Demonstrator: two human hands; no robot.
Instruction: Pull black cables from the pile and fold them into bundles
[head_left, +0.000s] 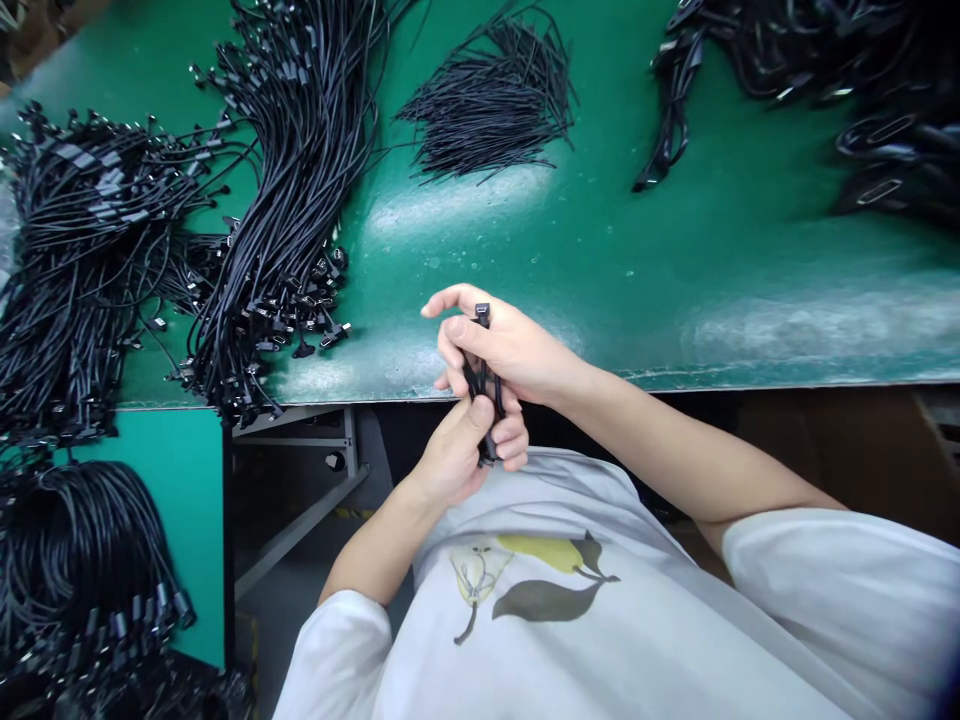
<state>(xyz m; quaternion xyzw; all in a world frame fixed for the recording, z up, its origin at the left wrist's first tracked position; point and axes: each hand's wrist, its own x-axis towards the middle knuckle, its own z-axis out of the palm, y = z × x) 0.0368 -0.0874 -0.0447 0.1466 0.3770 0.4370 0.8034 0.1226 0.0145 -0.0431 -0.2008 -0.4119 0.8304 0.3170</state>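
Both my hands meet just in front of the near edge of the green table [570, 250]. My right hand [510, 345] is closed around the upper part of a folded black cable [484, 385], whose plug end sticks up between finger and thumb. My left hand [461, 445] grips the same cable's lower part, fingers curled round it. The cable is held upright above my lap and white shirt.
A long bundle of black cables with connectors [281, 200] lies at left, with a bigger tangle [75, 250] further left. A pile of thin black ties [491, 95] sits at the back middle. Coiled cables [862, 90] lie far right. More cables [75, 580] at lower left.
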